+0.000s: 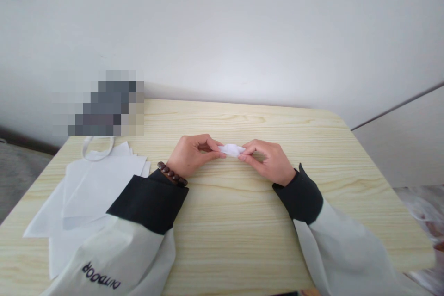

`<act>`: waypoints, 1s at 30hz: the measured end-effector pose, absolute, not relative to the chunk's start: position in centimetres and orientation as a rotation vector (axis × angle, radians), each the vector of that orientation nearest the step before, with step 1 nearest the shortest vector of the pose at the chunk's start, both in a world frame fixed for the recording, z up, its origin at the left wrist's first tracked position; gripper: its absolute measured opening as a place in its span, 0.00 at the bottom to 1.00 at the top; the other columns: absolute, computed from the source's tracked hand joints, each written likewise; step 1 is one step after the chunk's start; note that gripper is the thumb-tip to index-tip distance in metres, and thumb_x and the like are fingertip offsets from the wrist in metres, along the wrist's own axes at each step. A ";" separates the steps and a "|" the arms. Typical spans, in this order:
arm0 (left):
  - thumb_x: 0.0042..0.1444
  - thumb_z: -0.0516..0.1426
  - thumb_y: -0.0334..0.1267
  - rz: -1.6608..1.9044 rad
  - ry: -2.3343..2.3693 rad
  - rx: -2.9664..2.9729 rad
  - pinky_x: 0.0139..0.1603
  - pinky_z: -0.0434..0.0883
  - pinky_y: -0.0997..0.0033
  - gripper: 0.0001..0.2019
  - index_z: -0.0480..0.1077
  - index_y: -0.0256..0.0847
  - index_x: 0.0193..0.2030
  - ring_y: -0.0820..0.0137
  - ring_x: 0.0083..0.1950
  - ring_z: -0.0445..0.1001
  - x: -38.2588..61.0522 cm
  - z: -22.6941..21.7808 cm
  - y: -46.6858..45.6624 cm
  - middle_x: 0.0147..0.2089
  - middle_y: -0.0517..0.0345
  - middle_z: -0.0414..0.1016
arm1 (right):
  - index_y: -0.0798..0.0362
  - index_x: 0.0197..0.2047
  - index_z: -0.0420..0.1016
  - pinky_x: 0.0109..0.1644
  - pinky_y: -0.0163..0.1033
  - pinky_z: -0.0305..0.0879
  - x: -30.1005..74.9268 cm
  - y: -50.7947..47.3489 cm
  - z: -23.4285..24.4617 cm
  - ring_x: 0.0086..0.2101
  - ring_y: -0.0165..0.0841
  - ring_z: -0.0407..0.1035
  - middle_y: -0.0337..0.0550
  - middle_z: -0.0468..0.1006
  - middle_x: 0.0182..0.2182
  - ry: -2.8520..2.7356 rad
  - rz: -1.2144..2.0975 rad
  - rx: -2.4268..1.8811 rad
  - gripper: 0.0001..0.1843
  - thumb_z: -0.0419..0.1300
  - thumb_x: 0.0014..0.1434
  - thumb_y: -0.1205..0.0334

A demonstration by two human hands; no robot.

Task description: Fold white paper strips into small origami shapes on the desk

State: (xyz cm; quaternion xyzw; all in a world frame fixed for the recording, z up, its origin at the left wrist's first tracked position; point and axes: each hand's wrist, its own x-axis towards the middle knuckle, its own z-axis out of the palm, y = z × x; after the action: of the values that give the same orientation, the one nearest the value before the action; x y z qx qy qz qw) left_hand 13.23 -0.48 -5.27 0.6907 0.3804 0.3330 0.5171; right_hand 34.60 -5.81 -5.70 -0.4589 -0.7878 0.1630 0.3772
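A small strip of folded white paper [231,150] is stretched between my two hands, above the middle of the table. My left hand [194,155] pinches its left end between thumb and fingers. At the right end, my right hand [268,159] has the same kind of pinch. The strip looks slightly bunched in its middle; its exact folds are too small to make out. Left of my left forearm lies a loose stack of white paper sheets [104,189], partly covered by my sleeve.
A pale wood-grain table [236,240] stands against a white wall [243,32]. A white ring-shaped band [113,145], perhaps a tape roll, rests at the top of the sheets. Behind it is a dark pixelated object [107,106]. Cluttered items [426,212] show beyond the table's right edge.
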 end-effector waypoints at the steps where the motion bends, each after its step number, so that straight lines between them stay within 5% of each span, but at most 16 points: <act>1: 0.41 0.66 0.43 0.801 0.909 1.640 0.44 0.74 0.65 0.13 0.71 0.35 0.25 0.65 0.38 0.78 13.3 -5.3 -0.5 0.38 0.51 0.79 | 0.52 0.29 0.70 0.36 0.35 0.68 34.5 -5.9 -5.7 0.32 0.31 0.73 0.43 0.79 0.31 -2.009 0.419 -1.181 0.06 0.60 0.57 0.62; 20: 0.41 0.66 0.43 0.670 0.924 1.472 0.27 0.72 0.73 0.15 0.67 0.35 0.24 0.73 0.24 0.73 13.3 -4.3 -0.5 0.22 0.58 0.76 | 0.53 0.29 0.72 0.35 0.34 0.69 34.2 -6.4 -5.2 0.28 0.30 0.73 0.40 0.79 0.26 -1.843 0.660 -1.225 0.07 0.60 0.56 0.59; 26: 0.42 0.66 0.43 0.654 0.886 1.504 0.28 0.72 0.74 0.15 0.67 0.35 0.26 0.74 0.26 0.74 13.2 -4.9 -0.5 0.25 0.57 0.76 | 0.53 0.26 0.69 0.32 0.35 0.69 34.1 -6.3 -5.5 0.26 0.30 0.73 0.40 0.77 0.23 -1.790 0.715 -1.230 0.08 0.61 0.54 0.60; 30: 0.42 0.65 0.43 0.727 0.803 1.524 0.30 0.73 0.73 0.15 0.66 0.36 0.27 0.74 0.29 0.74 13.2 -5.2 -0.5 0.36 0.53 0.77 | 0.52 0.28 0.71 0.34 0.34 0.69 34.4 -6.2 -5.7 0.29 0.31 0.74 0.40 0.79 0.27 -1.937 0.498 -1.188 0.06 0.62 0.55 0.60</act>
State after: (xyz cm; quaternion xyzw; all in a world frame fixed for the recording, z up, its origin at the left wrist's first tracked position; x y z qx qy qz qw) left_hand 13.22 -0.52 -5.24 0.6557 0.3457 0.3128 0.5939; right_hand 34.40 -6.18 -5.72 -0.4690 -0.7644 0.1966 0.3964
